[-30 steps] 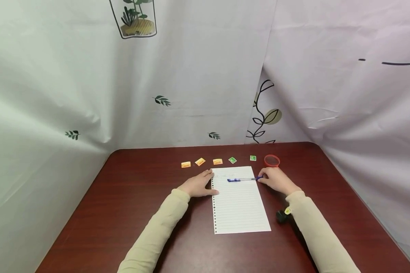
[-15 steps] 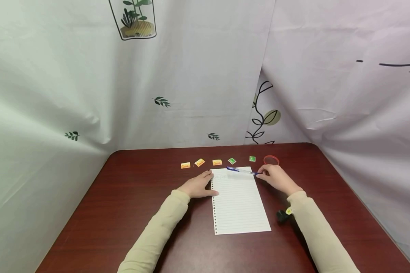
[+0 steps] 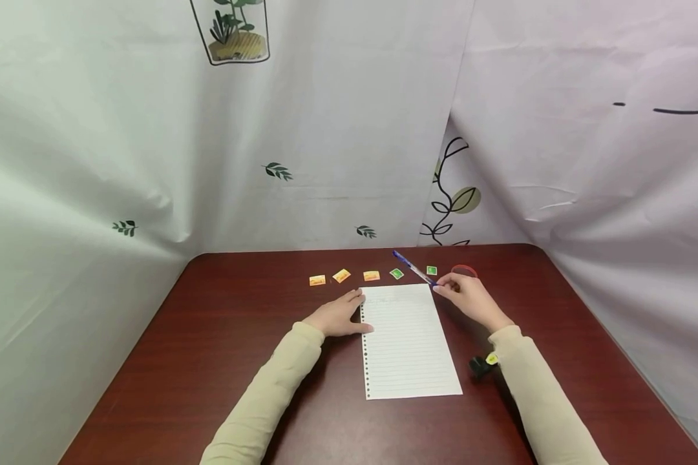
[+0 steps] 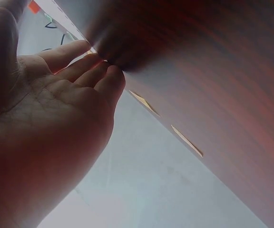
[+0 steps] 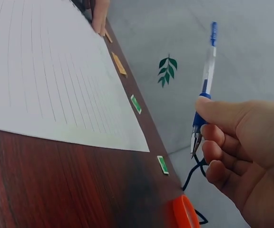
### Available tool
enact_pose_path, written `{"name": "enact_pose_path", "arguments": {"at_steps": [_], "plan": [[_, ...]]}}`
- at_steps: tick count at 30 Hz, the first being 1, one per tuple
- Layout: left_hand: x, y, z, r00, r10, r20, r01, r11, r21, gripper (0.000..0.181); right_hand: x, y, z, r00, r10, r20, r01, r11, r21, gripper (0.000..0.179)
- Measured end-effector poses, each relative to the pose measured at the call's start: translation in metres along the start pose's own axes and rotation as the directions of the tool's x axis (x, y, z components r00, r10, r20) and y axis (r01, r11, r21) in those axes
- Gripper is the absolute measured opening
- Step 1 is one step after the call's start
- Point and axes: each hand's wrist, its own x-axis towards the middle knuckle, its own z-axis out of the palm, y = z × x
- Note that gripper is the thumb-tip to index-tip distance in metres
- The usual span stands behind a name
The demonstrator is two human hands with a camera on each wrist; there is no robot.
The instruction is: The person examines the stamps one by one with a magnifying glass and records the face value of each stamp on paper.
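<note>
A blue-and-clear ballpoint pen (image 5: 209,71) is pinched near its tip between the thumb and fingers of my right hand (image 3: 467,299). In the head view the pen (image 3: 412,265) slants up and left from the fingertips, over the far right corner of the paper. The lined, hole-punched sheet of paper (image 3: 410,349) lies flat on the table, with faint writing on its top line. My left hand (image 3: 338,316) rests on the sheet's left edge, thumb and fingers spread. From the left wrist view, its palm (image 4: 56,109) shows with the fingers extended.
Beyond the sheet lie several small cards: orange ones (image 3: 341,276) to the left and green ones (image 3: 397,274) to the right. A red ring-shaped object (image 3: 464,269) sits behind my right hand. A small black object (image 3: 479,367) is beside my right sleeve. White fabric (image 3: 326,129) hangs behind the table.
The pen has swung from lying level across the top of the paper to pointing up and left, away from it. My right hand has shifted slightly away from me; the left hand stays in place.
</note>
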Motion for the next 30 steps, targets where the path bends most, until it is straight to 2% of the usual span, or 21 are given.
{"name": "enact_pose_path", "arguments": {"at_steps": [8,15,21,30], "plan": [[-0.002,0.003,-0.004,1.000,0.006,-0.005,-0.006,1.000,-0.005,0.087,0.001,-0.002,0.002,1.000,0.029,-0.003,-0.028,0.999,0.046,0.028],[-0.001,0.001,-0.003,1.000,0.012,0.001,-0.012,1.000,-0.011,0.087,0.003,-0.006,0.007,0.999,0.044,0.007,-0.044,0.997,0.062,0.026],[-0.001,0.002,-0.003,1.000,0.009,0.000,-0.009,1.000,-0.008,0.088,0.005,-0.006,0.009,0.999,0.047,-0.020,-0.046,0.996,0.070,0.027],[-0.001,0.003,-0.002,1.000,0.004,0.002,-0.004,1.000,-0.007,0.087,0.005,-0.006,0.012,0.997,0.065,-0.032,-0.060,0.990,0.131,0.020]]}}
